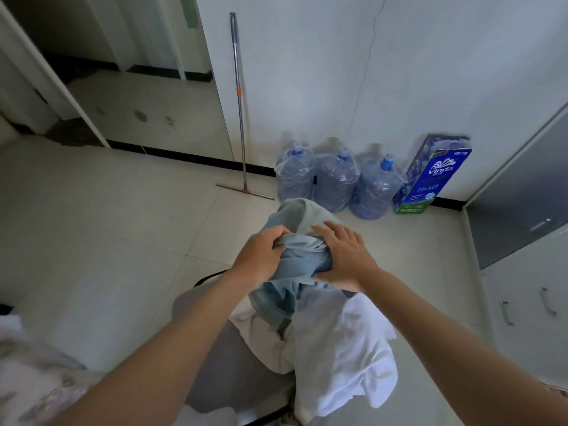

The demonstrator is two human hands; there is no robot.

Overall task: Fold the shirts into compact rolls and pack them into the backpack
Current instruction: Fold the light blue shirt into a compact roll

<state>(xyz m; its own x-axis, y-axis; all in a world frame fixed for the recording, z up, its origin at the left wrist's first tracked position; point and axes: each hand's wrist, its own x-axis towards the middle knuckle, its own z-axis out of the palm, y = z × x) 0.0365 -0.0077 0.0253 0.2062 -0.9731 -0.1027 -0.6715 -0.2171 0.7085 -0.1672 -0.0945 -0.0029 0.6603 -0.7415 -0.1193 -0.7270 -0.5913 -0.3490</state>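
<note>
A light blue shirt (pixel 299 262) is bunched up in the air in front of me, part of it hanging down. My left hand (pixel 261 256) grips the bundle from the left with curled fingers. My right hand (pixel 344 256) wraps round its right side, thumb underneath and fingers spread over the top. Below them a white shirt (pixel 341 355) lies draped over a grey seat (pixel 227 364). No backpack can be made out in this view.
Three large water bottles (pixel 335 182) and a blue tissue pack (pixel 430 176) stand against the far wall, with a squeegee mop (pixel 241 118) leaning to their left. White cabinets (pixel 528 272) are on the right, patterned bedding (pixel 33 373) at the lower left, and pale tiled floor between.
</note>
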